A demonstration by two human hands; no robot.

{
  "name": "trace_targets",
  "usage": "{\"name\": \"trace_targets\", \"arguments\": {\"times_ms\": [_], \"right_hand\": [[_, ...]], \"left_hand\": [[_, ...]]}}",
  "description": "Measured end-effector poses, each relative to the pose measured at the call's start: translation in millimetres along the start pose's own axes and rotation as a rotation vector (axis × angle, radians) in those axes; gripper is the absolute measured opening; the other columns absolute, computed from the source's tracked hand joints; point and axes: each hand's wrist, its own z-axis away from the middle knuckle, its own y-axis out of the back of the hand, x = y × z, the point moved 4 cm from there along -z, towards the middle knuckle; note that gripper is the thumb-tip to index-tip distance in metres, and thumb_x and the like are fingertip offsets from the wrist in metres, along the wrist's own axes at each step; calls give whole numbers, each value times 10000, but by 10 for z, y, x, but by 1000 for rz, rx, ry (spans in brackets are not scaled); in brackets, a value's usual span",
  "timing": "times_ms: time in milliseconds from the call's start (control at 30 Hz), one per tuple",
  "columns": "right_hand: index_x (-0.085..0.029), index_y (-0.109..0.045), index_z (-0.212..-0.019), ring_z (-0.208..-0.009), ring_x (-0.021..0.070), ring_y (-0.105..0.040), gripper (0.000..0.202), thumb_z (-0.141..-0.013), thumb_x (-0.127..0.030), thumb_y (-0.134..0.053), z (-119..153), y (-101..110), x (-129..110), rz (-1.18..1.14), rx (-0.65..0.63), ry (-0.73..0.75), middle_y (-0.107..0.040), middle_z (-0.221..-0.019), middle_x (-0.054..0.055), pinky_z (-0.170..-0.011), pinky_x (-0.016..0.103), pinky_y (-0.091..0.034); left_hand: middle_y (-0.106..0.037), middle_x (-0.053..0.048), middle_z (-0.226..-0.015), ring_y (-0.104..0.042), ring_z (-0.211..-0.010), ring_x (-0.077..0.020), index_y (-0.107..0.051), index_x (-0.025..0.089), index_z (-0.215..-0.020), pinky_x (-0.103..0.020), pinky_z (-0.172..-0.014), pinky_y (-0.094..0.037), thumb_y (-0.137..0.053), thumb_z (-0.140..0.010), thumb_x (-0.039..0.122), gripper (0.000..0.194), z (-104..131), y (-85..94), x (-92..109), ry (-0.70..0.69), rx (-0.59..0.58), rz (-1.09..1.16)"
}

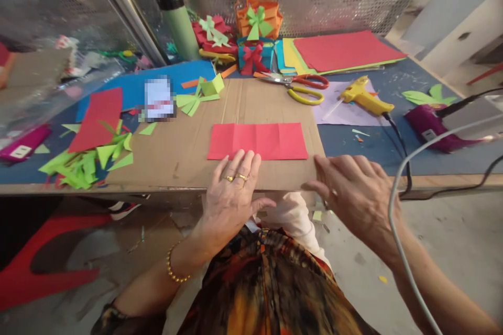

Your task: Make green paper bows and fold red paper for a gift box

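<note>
A red paper strip [259, 140] with fold creases lies flat on a cardboard sheet [184, 136] at the table's front. My left hand [231, 193], with rings on two fingers, rests flat with its fingertips touching the strip's near edge. My right hand [353, 191] hovers flat over the cardboard's front right corner, fingers apart, holding nothing and just clear of the strip.
Scissors [302, 86] and a yellow glue gun [363, 97] lie behind the strip. Paper gift boxes with bows [255, 36], stacked coloured sheets [341, 49], a green bottle [178, 23], green paper scraps [86, 159] and a purple device [432, 125] with cables crowd the blue table [353, 141].
</note>
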Motion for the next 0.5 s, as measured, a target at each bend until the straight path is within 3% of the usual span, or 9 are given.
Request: {"name": "trace_targets", "arguments": {"times_ms": [100, 200, 333, 500], "right_hand": [[-185, -705, -1020, -795, 224, -557, 206, -1074, -307, -547, -45, 71, 120, -49, 76, 23, -666, -844, 64, -719, 362, -385], [-182, -697, -1100, -839, 218, -570, 179, -1058, -180, -523, -191, 65, 92, -87, 44, 153, -725, -978, 82, -741, 355, -397], [-161, -703, -1071, -847, 237, -548, 224, -1053, -148, -481, -344, -26, 0, -97, -101, 276, -728, -994, 110, -741, 356, -401], [-136, -718, -1016, -823, 242, -542, 226, -1042, -129, -494, -347, -52, -24, -75, -86, 320, -731, -954, 118, -722, 352, -414]], "left_hand": [[-651, -205, -1480, -591, -1413, -338, -502, 90, -1563, -502, -1238, -371, -415, -1064, 655, 758, -3, -5, -28, -36, -25, 14], [-627, -206, -1511, -573, -1436, -342, -500, 101, -1567, -520, -1246, -375, -425, -1041, 687, 792, -12, 24, -81, -51, -72, 29], [-613, -207, -1527, -564, -1448, -341, -502, 103, -1560, -552, -1259, -362, -435, -1036, 680, 783, -25, 85, -136, -40, -108, 42], [-599, -266, -1507, -505, -1478, -408, -549, 42, -1488, -603, -1252, -340, -470, -1025, 682, 794, -101, 129, 16, -79, -25, 45]]}}
